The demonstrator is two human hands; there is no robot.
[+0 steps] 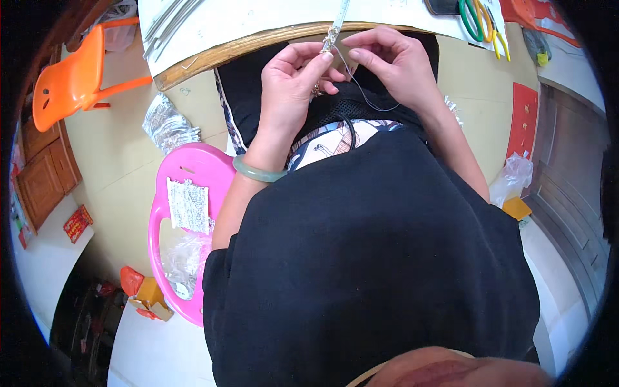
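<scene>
Near the top centre of the frame, at the wooden edge of the counter [213, 55], my left hand [291, 80] pinches a small silvery clasp piece [329, 42] between thumb and forefinger, the grip narrow and closed on it. That piece sits at the lower end of a pale strip [340, 16] that runs up across the counter toward the top edge. Just to the right, my right hand [393, 64] holds a thin thread [361, 87] in a tight fingertip grip; the thread loops down from the clasp over my dark lap and comes back up to those fingers. I judge the work to be mid-way: the thread already appears to reach the clasp piece, though whether it passes through it is too small to tell, and I see no knot or finished end. On the pink stool [187, 171] at the left of the frame lie a sheet of small silvery parts [188, 205] and a clear bag [184, 258], which suggests more pieces are left to do. Scissors with green and yellow handles [480, 22] lie at the upper right on the counter, well apart from both hands, and an orange chair [74, 74] stands at the upper left.
</scene>
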